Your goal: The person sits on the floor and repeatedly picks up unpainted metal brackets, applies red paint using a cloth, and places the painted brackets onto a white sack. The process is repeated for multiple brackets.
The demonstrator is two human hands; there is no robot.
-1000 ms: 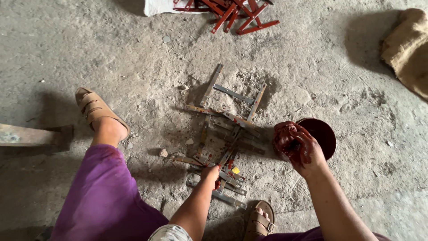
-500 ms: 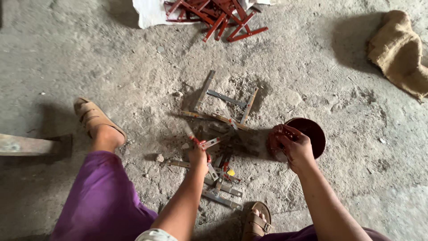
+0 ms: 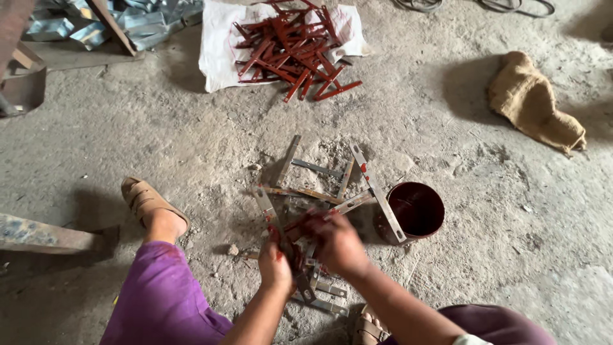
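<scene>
Squatting on a dusty concrete floor [image 3: 159, 140], I work over a scatter of bare metal strips [image 3: 319, 191]. My left hand [image 3: 276, 263] grips one strip [image 3: 300, 281] that runs down toward my sandal, fingers wrapped round it. My right hand [image 3: 335, 241], smeared red, is blurred just beside the left; I cannot tell whether its fingers are apart or closed. A dark red pot [image 3: 415, 211] stands right of the scatter, one long strip [image 3: 378, 191] leaning across its rim. Ahead, a white sheet [image 3: 217, 57] carries a heap of red-painted strips [image 3: 290, 51], a few spilling onto the floor. A brown sack [image 3: 533, 99] lies crumpled at far right. Silvery metal pieces [image 3: 128, 22] are cut off at top left, and a rusty beam [image 3: 38, 233] enters from the left edge.
</scene>
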